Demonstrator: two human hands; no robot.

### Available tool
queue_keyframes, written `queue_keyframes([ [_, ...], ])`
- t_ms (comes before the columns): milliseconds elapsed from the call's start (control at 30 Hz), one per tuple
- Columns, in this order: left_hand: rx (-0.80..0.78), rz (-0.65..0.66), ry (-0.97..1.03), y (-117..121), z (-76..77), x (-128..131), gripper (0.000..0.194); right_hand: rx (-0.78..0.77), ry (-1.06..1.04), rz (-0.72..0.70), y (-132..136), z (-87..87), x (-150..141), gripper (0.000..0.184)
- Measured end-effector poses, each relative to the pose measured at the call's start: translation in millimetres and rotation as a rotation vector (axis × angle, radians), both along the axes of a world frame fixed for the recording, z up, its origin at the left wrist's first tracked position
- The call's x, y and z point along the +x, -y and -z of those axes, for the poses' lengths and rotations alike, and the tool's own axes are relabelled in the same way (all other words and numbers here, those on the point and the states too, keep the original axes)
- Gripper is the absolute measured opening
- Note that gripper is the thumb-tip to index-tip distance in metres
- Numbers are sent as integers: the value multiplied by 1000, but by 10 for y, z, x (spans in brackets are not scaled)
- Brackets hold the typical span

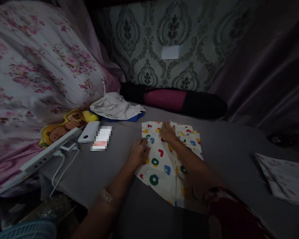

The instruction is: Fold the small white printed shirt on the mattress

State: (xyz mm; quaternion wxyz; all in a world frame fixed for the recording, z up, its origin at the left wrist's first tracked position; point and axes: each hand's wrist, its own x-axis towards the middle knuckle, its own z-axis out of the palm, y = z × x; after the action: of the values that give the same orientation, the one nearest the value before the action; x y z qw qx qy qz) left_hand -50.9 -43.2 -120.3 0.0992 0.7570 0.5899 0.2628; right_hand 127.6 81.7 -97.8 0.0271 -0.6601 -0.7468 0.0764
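A white cloth (pixel 165 166) printed with coloured letters lies flat on the grey bed sheet (pixel 109 172) in the middle of the view. My left hand (pixel 139 153) rests at the cloth's left edge with its fingers curled onto the fabric. My right hand (pixel 167 131) lies flat on the cloth's far part, fingers stretched out and pressing the fabric down. My right forearm crosses over the cloth.
A crumpled grey and blue garment (pixel 117 108) lies behind the cloth. A white power bank (pixel 89 132), a power strip (pixel 52 149) with cables and a yellow cartoon cushion (pixel 62 127) sit at the left. A floral quilt (pixel 35 73), a dark bolster (pixel 174 99) and folded floral fabric (pixel 286 179) surround the area.
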Motion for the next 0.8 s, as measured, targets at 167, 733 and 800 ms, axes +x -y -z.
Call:
queue_keyframes([
  [167,-86,-155,-41,49,-121,-12,26,50,-70,-44,43,73,-317,64],
  [733,-126,-161,118,-11,-87,-42,15,84,-56,33,35,180,-456,66],
  [800,-165,-135,183,-22,-76,-42,15,68,-38,27,31,128,-461,66],
])
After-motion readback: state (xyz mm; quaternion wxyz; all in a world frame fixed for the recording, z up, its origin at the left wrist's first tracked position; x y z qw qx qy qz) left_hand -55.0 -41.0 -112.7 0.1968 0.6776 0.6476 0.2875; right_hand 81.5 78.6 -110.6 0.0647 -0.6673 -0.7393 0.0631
